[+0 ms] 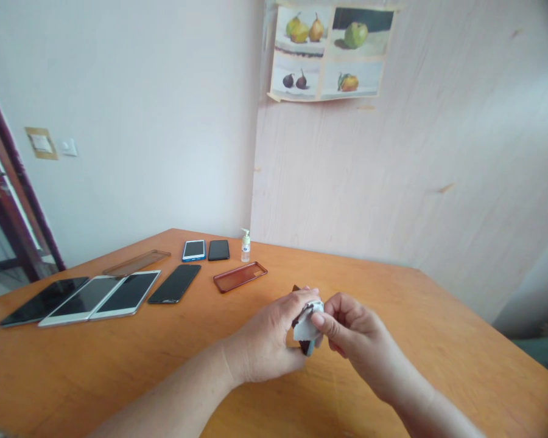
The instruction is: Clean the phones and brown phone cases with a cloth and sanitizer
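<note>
Head camera: holding a dark phone [307, 348] above the table [438, 328], clasped between thumb and fingers of the left hand [271, 337], long axis roughly upright in view; pinching a white cloth [304, 329] over it (hiding much of it) with the right hand [363, 333], just to its right.

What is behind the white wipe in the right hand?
Above and below the white wipe, parts of a dark object show, held in the left hand. The wipe covers its middle.

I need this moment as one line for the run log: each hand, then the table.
left hand: holds dark flat thing | right hand: pinches white tissue or cloth | table: phones, red case, pump bottle
</note>
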{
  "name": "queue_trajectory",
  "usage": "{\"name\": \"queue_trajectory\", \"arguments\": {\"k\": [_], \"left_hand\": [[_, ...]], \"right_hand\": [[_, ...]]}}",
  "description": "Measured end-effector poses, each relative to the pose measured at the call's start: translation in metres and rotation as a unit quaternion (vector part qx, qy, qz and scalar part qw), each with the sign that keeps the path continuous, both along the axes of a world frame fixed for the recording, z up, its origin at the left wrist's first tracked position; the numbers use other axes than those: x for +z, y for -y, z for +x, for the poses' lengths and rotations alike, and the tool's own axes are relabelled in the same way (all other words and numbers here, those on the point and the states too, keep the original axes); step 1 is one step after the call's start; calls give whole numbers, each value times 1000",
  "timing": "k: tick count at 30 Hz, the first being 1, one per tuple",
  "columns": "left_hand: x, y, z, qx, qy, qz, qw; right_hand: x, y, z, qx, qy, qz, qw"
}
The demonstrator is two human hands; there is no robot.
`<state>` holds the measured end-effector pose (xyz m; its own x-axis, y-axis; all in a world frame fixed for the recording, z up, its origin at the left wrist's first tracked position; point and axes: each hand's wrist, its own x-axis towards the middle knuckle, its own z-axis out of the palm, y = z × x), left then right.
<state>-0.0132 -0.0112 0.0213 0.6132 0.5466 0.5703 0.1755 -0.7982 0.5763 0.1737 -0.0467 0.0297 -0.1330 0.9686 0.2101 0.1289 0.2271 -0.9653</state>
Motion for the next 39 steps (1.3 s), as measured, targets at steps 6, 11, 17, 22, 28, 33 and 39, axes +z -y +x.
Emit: {"name": "queue_trajectory", "arguments": {"k": [6,11,17,22,28,33,39], "left_hand": [[-3,-4,-5,26,8,-7,1000],[2,1,0,-2,-8,0,1000],[0,-2,-5,-1,11,7,1000],[-3,-5,-6,-1,10,8,1000],[3,1,0,-24,-5,10,1000],[-1,-4,-6,-4,7,17,1000],[-1,-4,-4,-3,0,21,1000]], "right_hand": [[-9,0,-3,95,36,-28,994],[-2,-4,5,10,-7,-9,1000],[-9,-1,2,111,27,-45,992],[-9,-1,0,120,35,-44,991],[2,-3,5,32,-9,-12,999],[-11,-1,1,127,41,-44,990],[-9,-3,3,95,29,-31,995]]}}
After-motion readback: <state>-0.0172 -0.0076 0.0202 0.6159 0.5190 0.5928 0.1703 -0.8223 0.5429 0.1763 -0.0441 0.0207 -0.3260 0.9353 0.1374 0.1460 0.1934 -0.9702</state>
